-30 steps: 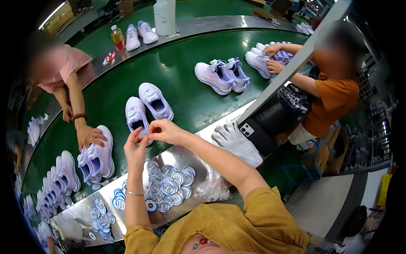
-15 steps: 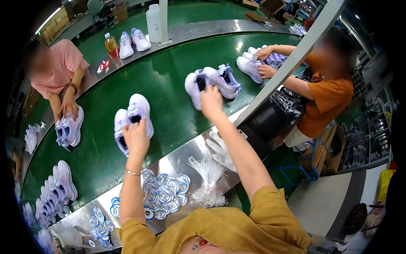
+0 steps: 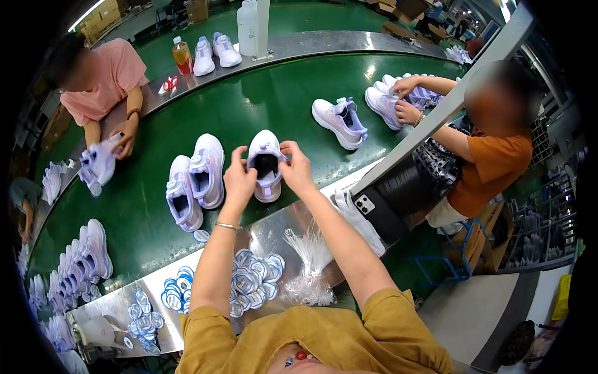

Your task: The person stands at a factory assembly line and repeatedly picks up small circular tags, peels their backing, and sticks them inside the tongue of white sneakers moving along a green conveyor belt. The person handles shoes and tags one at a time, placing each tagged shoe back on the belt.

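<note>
A pale lilac sneaker (image 3: 266, 141) stands on the green belt with its toe away from me and its dark opening facing up. My left hand (image 3: 239, 181) pinches the left side of its collar, and my right hand (image 3: 298, 169) grips the right side. Just left of my hands stands a pair of matching sneakers, the left one (image 3: 180, 185) touching the right one (image 3: 209, 163). Farther right, a lone sneaker (image 3: 340, 124) rests on the belt. A single round tag (image 3: 200, 235) lies at the belt's near edge, below the pair.
Piles of round blue-and-white tags (image 3: 252, 280) and a bundle of clear plastic strands (image 3: 306, 262) lie on the metal ledge (image 3: 215, 249). A slanted post (image 3: 448, 93) rises at right. Across the belt (image 3: 261, 81), one co-worker holds a sneaker (image 3: 99, 163); another handles sneakers (image 3: 383, 105) at right.
My left hand has left the pair and moved right. My right hand has brought one sneaker leftward from beside the lone one. The co-worker at left has lifted a sneaker.
</note>
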Demonstrator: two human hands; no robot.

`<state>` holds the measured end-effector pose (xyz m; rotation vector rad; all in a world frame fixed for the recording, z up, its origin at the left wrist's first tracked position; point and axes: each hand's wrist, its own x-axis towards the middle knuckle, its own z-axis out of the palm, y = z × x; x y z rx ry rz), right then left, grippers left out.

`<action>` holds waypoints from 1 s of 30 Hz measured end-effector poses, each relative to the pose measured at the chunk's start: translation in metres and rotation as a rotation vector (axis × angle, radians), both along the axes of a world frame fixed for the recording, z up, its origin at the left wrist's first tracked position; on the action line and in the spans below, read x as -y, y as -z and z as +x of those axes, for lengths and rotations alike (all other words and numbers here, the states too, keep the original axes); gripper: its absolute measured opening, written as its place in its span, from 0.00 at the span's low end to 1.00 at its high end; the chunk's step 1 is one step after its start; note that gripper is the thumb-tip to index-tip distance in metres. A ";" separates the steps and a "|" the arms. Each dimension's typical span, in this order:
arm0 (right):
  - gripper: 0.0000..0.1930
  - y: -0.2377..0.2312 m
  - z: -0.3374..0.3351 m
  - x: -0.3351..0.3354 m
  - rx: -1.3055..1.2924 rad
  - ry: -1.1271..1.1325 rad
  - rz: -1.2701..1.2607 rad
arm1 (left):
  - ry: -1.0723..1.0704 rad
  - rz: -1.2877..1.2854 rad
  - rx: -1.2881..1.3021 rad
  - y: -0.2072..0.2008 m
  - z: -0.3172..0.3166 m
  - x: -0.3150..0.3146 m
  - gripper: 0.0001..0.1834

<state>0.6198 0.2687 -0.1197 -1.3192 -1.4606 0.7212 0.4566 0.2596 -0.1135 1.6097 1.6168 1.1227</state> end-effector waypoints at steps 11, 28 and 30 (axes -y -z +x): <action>0.07 0.003 0.005 0.022 0.439 -0.107 0.276 | -0.017 0.617 -0.322 -0.022 0.010 0.021 0.15; 0.06 -0.053 -0.024 -0.034 0.749 -0.593 0.100 | 0.149 0.813 -0.618 -0.011 -0.010 0.023 0.13; 0.06 -0.054 -0.026 -0.038 0.687 -0.620 0.024 | 0.173 0.850 -0.656 -0.005 -0.014 0.024 0.13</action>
